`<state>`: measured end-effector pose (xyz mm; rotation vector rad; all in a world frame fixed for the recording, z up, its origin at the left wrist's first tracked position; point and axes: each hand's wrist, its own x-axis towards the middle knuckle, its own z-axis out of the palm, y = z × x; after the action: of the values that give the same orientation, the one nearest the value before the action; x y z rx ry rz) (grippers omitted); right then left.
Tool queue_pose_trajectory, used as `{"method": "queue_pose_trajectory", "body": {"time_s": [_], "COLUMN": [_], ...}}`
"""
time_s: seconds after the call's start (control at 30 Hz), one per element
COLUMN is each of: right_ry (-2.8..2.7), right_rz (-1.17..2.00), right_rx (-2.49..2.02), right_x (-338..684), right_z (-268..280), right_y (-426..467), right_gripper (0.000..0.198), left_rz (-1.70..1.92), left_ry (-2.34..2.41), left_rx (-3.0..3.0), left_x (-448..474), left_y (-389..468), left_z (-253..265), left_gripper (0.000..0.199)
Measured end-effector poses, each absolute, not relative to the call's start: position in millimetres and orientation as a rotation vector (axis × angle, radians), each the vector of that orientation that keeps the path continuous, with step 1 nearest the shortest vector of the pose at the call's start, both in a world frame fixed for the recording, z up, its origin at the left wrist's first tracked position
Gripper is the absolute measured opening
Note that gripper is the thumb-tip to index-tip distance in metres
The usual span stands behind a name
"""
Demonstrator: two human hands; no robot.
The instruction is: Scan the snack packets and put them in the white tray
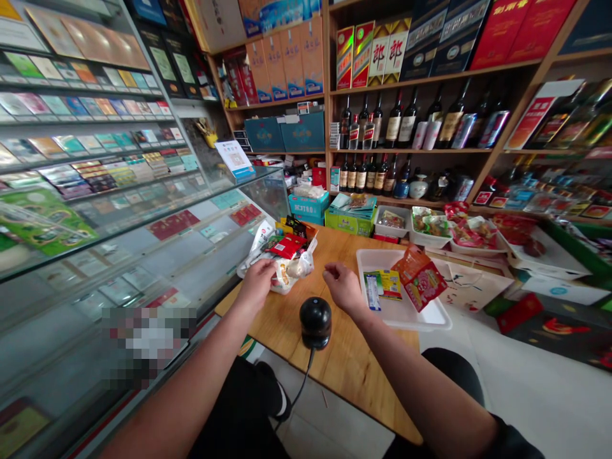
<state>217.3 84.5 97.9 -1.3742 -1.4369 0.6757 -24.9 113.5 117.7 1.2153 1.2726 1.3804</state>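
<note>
On the wooden table, a clear tray [284, 288] holds a heap of packaged snacks, with a red packet [288, 246] on top. My left hand [259, 280] is at the near left side of this heap, its fingers closed on the edge of a whitish snack packet [282, 273]. My right hand [342, 288] hovers over the table between the two trays, fingers curled together with nothing visible in them. Between my forearms stands a black, round-headed scanner [315, 319] on a cable. The white tray [433, 319] on the right contains an orange-red packet [421, 280] and a yellow packet [391, 284].
A glass display counter [224, 204] runs along the left. Shelves behind hold wine bottles [394, 121] and gift boxes. Open boxes of snacks [430, 233] line the back right. The scanner's cable [305, 382] drops off the table's near edge beside my legs.
</note>
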Motion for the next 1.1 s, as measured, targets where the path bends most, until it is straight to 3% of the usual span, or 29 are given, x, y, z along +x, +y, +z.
{"method": "queue_pose_trajectory", "body": {"time_s": [0.3,0.73,0.93,1.1], "right_ry": [-1.317,-1.164,-1.058,-1.200], "right_rz": [1.158,1.262,1.329,1.254], "right_rx": [-1.055,-1.013,-1.031,-1.069], "right_x": [203.3,202.4,203.4,210.5], "right_z": [106.1,109.9,103.5,93.7], "right_y": [89.6,77.4,78.9,86.1], "right_gripper": [0.031,0.034,0.042,0.037], "left_rz": [1.320,1.290,1.168,1.176], "left_ry": [1.106,0.961,0.863,0.975], "left_rx": [1.000,0.936,1.088,1.169], "left_x": [-24.5,-17.8,-4.7,-5.1], "left_y": [89.7,81.8,73.9,89.3], "left_z": [137.2,139.0,141.6,120.0], "left_gripper": [0.046,0.036,0.047,0.044]}}
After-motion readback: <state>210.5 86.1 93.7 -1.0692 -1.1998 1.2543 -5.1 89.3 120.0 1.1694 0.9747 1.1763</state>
